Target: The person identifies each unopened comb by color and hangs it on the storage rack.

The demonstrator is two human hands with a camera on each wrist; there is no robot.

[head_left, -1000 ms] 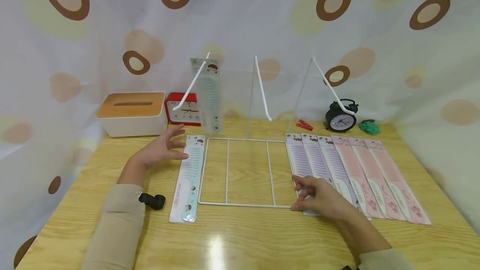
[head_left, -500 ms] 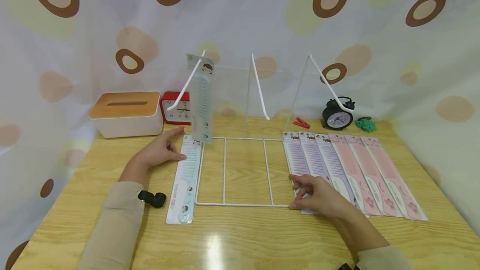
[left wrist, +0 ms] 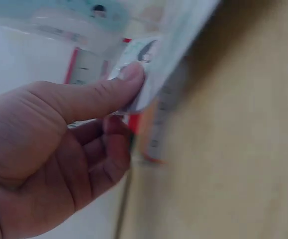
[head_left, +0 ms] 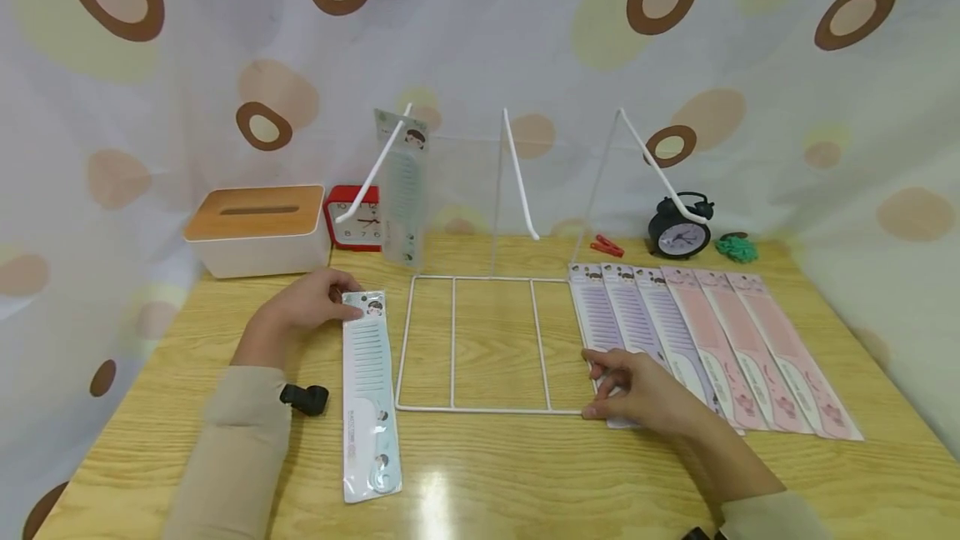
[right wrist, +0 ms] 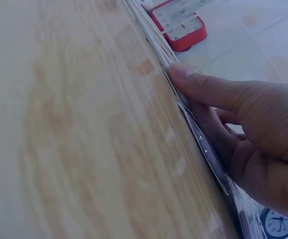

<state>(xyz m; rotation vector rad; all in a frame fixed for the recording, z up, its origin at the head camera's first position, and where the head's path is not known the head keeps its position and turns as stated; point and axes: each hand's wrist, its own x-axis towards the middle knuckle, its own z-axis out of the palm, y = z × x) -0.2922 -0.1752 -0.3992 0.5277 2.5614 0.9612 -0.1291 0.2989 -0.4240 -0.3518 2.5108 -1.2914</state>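
Observation:
My left hand (head_left: 303,302) pinches the top end of a packaged light-blue comb (head_left: 372,407) between thumb and fingers. The left wrist view has the thumb (left wrist: 131,74) on the card's printed end. The comb slants up from the table, left of a white wire display rack (head_left: 452,340). With thumb and index finger at the base's front right corner, my right hand (head_left: 637,390) holds the rack; its thumb (right wrist: 181,72) presses the wire in the right wrist view. Another packaged blue comb (head_left: 402,190) hangs from the rack's left hook (head_left: 367,177).
Packaged purple combs (head_left: 596,307) and pink combs (head_left: 783,348) lie in a row at the right. Behind stand a tissue box (head_left: 262,252), a red clock (head_left: 352,232) and a black alarm clock (head_left: 678,238). Red clips (head_left: 607,246) and a green bundle (head_left: 737,248) lie nearby.
My left hand has taken hold of the blue comb on the table, lifted its top end and drawn it toward me. The right hand stays at the rack's corner. The hanging comb swings slightly.

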